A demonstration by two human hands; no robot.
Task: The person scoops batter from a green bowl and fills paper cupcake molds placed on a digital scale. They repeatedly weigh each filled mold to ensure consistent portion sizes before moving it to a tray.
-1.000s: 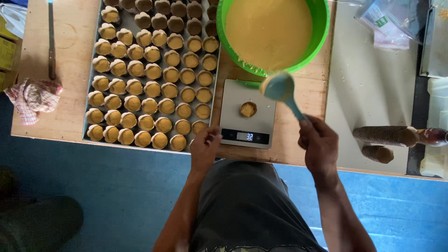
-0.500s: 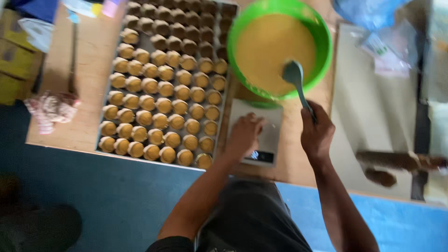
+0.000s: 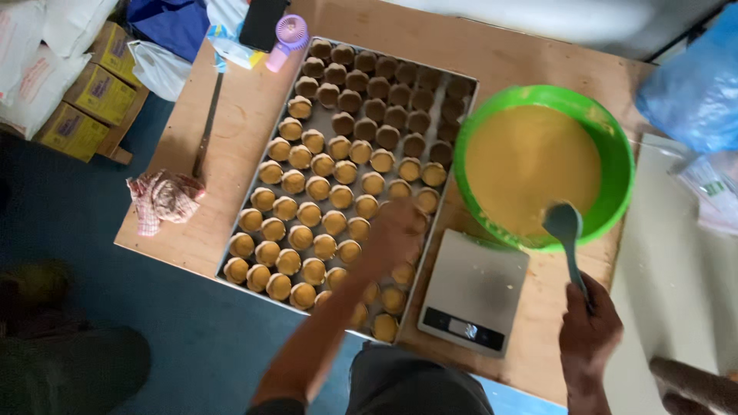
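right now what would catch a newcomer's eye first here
The bright green bowl of yellow batter at the table's right, with the right hand holding a blue-grey spoon at its near rim. Next, the long tray of small filled cups in rows, where the left hand reaches over them.

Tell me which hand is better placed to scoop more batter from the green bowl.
Right. The right hand holds the blue spoon at the green bowl rim; the left hand is over the tray.

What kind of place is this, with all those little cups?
Probably a small bakery or home baking workshop. A big tray holds rows of little filled pastry cups, beside a green bowl of batter and a kitchen scale.
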